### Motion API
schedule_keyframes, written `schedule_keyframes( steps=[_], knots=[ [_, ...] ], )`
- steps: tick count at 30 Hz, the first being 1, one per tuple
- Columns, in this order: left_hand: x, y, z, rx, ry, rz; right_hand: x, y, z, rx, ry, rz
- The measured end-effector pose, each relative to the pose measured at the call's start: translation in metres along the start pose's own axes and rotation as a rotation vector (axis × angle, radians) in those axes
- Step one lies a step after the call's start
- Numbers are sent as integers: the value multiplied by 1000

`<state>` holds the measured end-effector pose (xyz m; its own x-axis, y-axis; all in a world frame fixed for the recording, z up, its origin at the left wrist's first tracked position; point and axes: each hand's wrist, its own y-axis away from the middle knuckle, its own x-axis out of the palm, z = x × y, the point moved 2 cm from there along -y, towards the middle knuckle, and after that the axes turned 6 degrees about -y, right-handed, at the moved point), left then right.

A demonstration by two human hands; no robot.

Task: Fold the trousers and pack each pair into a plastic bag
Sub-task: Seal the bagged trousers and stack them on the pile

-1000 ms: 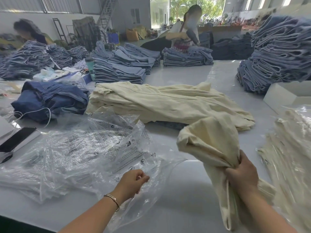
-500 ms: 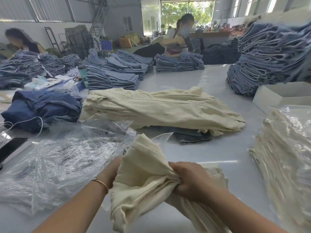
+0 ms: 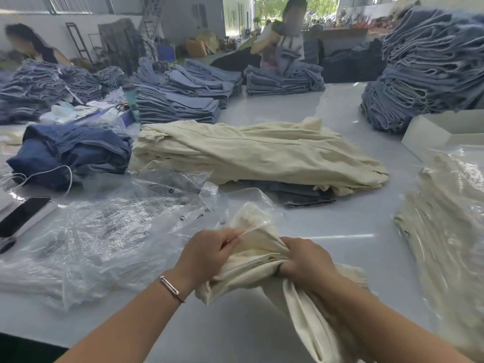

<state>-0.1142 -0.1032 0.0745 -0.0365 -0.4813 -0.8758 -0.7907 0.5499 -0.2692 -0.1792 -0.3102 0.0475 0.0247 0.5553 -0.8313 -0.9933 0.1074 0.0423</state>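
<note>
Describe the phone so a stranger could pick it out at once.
Start at the crumpled clear plastic bags on the table's left side. At their left edge lies the phone: a flat black slab, the only dark, glossy thing among the plastic and cloth.

Bright daylight pours in from the open doorway point(image 3: 264, 11) at the far end, throwing glare streaks on the glossy worktop point(image 3: 340, 235) and the plastic bags point(image 3: 110, 231). Shadows are soft; the edges bend and smear.
</note>
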Motion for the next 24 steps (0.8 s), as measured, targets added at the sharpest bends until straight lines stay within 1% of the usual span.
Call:
schedule_keyframes(
  steps=[4, 6, 8, 10, 12, 14, 16, 19, 21, 23, 24],
  knots=[
    [-14, 3, 19, -94, 13, 16, -11, -1, -25, 258, -344, -10],
    [-19, 6, 19, -80, 57, -7, -13, -2, -33, 331, -532, -47],
    [-22, 6, 9, -61, 96, -73, -10, -1, -34, 389, -639, -92],
    [-27, 3, -7, -67, 93, -142, -5, 2, -27, 422, -667, -115],
    [-33, 0, -23, -51, 20, -211, 0, 4, -18, 406, -571, -114],
    [-41, -6, -38, -10, -54, -255, 2, 7, -7, 354, -410, -118],
    [-38, -13, -46, 13, -111, -185, 2, 11, 6, 279, -259, -129],
    [-24, -34, -46, -25, -264, -28, 7, 18, 31, 127, 4, -117],
    [-18, -49, -43, -52, -347, -9, 14, 21, 47, 52, 135, -106],
    [-12, -55, -49, -7, -297, -23, 23, 20, 54, 34, 197, -93],
    [-8, -53, -56, 54, -227, -12, 27, 19, 56, 52, 210, -80]
  ],
)
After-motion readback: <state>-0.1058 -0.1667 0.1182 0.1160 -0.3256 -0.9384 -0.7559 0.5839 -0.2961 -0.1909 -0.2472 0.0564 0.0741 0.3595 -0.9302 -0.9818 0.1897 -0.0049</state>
